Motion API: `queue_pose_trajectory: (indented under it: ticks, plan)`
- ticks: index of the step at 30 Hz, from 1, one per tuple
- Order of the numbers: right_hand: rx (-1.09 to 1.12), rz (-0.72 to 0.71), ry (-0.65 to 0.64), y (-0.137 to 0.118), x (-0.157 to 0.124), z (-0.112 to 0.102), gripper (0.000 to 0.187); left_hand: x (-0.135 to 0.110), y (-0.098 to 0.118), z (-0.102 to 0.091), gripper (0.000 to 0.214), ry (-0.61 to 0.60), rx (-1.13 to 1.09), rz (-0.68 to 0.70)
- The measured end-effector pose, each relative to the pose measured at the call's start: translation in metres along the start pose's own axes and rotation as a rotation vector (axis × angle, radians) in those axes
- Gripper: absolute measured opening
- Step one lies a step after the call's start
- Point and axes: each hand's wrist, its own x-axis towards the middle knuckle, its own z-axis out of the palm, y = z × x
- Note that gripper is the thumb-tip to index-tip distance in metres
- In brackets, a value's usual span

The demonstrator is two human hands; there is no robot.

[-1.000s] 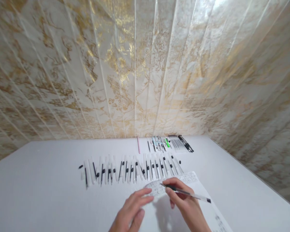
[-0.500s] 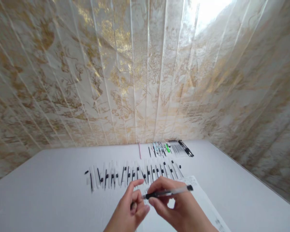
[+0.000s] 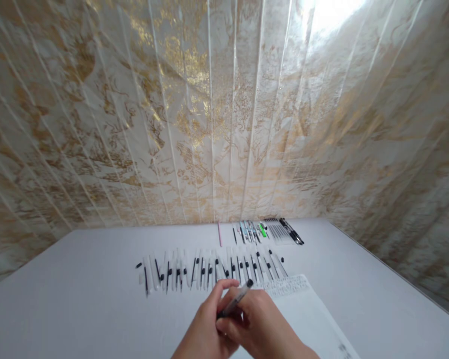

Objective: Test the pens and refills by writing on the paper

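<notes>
The right hand (image 3: 260, 316) has its grip pinching a see-through pen (image 3: 240, 296) that leans with its black top up, and the low end is hidden between both hands. The left hand (image 3: 208, 319) is curled up close to it, and I cannot tell if it pinches anything. The white table (image 3: 78, 299) goes wide on the left, with a strip between the paper (image 3: 307, 319) and the right edge, but a long row of tubes and black sticks (image 3: 167, 276) lies just past the fingers.
</notes>
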Motion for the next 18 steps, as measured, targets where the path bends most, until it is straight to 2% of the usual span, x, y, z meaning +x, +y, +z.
queue_pose_trajectory:
  ticks: [2, 4, 6, 7, 9, 10, 12, 15, 18]
  plan:
    - [-0.004, -0.006, 0.025, 0.001, 0.001, 0.0, 0.013, 0.003, 0.006, 0.009, 0.051, -0.016, -0.052, -0.036]
    - [-0.006, -0.072, 0.061, 0.006, 0.005, -0.004, 0.011, 0.005, 0.015, 0.018, 0.058, -0.079, 0.018, 0.017]
    - [0.019, -0.133, 0.101, 0.02, 0.011, -0.016, 0.006, 0.011, 0.026, 0.025, 0.074, -0.148, 0.195, 0.091]
    - [0.014, -0.124, 0.131, 0.031, 0.016, -0.026, 0.009, 0.017, 0.032, 0.025, 0.082, -0.164, 0.308, 0.113]
    - [-0.041, 0.006, 0.206, 0.062, 0.028, -0.056, 0.027, 0.037, 0.042, 0.019, 0.079, -0.149, 0.722, 0.125]
    - [-0.197, 0.123, 0.309, 0.08, 0.034, -0.076, 0.029, 0.05, 0.047, 0.012, 0.066, -0.1, 0.82, 0.129]
    - [-0.317, 0.237, 0.401, 0.12, 0.044, -0.119, 0.029, 0.08, 0.055, -0.006, 0.036, 0.001, 0.942, 0.147]
    - [-0.494, 0.418, 0.493, 0.175, 0.054, -0.179, 0.027, 0.126, 0.066, -0.033, 0.031, 0.174, 1.129, 0.132]
    - [-0.625, 0.593, 0.517, 0.212, 0.062, -0.208, 0.023, 0.163, 0.071, -0.043, 0.033, 0.283, 1.286, 0.084]
